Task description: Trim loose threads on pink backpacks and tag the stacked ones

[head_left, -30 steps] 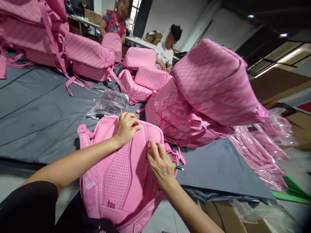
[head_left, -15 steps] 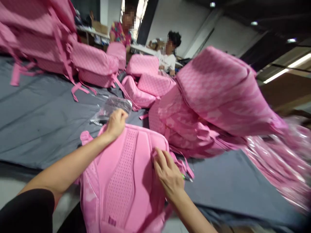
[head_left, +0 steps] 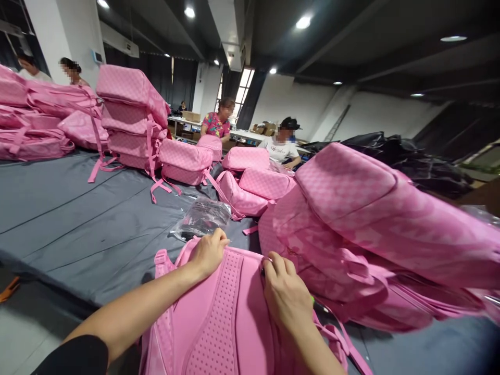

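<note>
A pink backpack (head_left: 211,317) stands in front of me, its padded, perforated back panel facing me. My left hand (head_left: 211,253) is closed on the middle of its top edge. At the upper right edge, my right hand (head_left: 287,289) curls its fingers over the side. Something small and dark shows by those fingertips, too little to name. Just beyond the left hand lies a clear plastic bag (head_left: 203,216) with dark contents. Against the right side of the held backpack leans a pile of pink checked backpacks (head_left: 344,208).
More pink backpacks (head_left: 125,114) stand stacked along the far left of the grey-covered table (head_left: 97,219). Smaller pink bags (head_left: 250,179) sit ahead. Several people work behind the table. A heap of black wrapped goods (head_left: 406,161) rises at the right back.
The view has tilted up, showing more ceiling and the people at the left. Both hands keep their places on the backpack's edge, with the right fingers slightly nearer the top corner.
</note>
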A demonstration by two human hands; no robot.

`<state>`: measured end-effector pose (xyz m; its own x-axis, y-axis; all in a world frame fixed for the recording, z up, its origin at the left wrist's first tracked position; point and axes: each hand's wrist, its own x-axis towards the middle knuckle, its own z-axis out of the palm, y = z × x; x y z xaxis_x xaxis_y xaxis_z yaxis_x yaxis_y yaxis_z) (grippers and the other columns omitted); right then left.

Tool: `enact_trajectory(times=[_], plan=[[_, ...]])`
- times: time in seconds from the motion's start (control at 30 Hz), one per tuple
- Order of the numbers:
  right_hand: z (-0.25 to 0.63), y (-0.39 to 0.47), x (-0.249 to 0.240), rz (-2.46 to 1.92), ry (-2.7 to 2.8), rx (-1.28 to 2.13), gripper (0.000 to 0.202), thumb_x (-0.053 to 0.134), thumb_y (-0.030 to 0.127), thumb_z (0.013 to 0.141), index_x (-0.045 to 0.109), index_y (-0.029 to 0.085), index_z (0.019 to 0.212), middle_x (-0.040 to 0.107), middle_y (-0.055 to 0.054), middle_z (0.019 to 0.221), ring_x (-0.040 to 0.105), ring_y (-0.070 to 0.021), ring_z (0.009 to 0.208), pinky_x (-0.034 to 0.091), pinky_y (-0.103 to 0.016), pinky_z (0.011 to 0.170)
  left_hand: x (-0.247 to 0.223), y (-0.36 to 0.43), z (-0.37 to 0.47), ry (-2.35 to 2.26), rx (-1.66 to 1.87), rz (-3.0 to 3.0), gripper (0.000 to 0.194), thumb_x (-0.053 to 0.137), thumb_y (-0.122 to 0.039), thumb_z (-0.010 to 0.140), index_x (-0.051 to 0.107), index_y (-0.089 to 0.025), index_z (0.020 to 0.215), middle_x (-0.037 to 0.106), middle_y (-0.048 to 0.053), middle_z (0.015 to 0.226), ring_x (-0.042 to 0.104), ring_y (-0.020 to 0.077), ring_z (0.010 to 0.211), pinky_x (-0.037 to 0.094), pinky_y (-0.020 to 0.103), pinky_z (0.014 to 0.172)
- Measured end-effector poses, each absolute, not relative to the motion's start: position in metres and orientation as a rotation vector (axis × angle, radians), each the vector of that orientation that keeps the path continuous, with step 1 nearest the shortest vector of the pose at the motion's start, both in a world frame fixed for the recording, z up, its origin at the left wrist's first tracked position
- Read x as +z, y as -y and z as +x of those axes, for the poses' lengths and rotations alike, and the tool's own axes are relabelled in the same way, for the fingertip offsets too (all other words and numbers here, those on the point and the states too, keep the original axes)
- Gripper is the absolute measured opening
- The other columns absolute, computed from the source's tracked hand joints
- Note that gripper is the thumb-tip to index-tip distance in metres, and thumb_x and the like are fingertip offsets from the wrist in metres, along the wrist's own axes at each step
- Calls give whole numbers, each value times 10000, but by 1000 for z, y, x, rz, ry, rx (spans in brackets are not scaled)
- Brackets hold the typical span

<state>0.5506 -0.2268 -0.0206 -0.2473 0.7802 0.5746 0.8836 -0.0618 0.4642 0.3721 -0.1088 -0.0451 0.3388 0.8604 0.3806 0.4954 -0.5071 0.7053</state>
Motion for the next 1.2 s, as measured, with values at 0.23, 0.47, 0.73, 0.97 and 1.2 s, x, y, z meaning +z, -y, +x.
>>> enact_trajectory(times=[0.23, 0.47, 0.73, 0.97, 1.2], plan=[[524, 267, 14, -1600, 1790, -892, 177, 496, 90, 881, 637, 184, 931, 702, -108, 1040, 635, -226, 924, 545, -306, 740, -28, 125, 349, -1151, 1284, 2177, 130, 443, -201, 934, 509, -219, 824, 680, 37, 836, 652, 194, 809, 462, 317, 732], [540, 387, 15, -1603, 1019, 17, 500, 411, 585, 950, 684, 167, 912, 642, -25, 641, 614, -151, 504, 500, -271, 482, -20, 165, 248, -1074, 910, 2330, 131, 548, -307, 891, 637, -226, 942, 710, 17, 886, 664, 182, 816, 526, 299, 750], [512, 407, -57, -1452, 641, 462, 641, 637, 677, 787, 656, 147, 1148, 742, -76, 763, 675, -187, 564, 580, -332, 572, -14, 227, 291, -264, 452, 2759, 290, 499, -256, 951, 609, -186, 1209, 624, 121, 1299, 546, 245, 1253, 468, 419, 1030], [486, 414, -75, -1699, 686, 209, 317, 733, 395, 783, 686, 176, 1008, 731, -75, 976, 687, -207, 866, 554, -357, 813, -31, 208, 403, 59, 420, 3168, 314, 762, -346, 760, 678, -117, 958, 673, 130, 977, 579, 290, 1034, 353, 523, 1056], [483, 410, -80, -1742, 831, 45, 256, 664, 372, 837, 710, 193, 1014, 729, -78, 972, 672, -224, 889, 524, -389, 849, -45, 205, 399, 181, 429, 3146, 282, 763, -418, 757, 678, -177, 878, 650, 73, 924, 556, 242, 947, 323, 493, 1069]])
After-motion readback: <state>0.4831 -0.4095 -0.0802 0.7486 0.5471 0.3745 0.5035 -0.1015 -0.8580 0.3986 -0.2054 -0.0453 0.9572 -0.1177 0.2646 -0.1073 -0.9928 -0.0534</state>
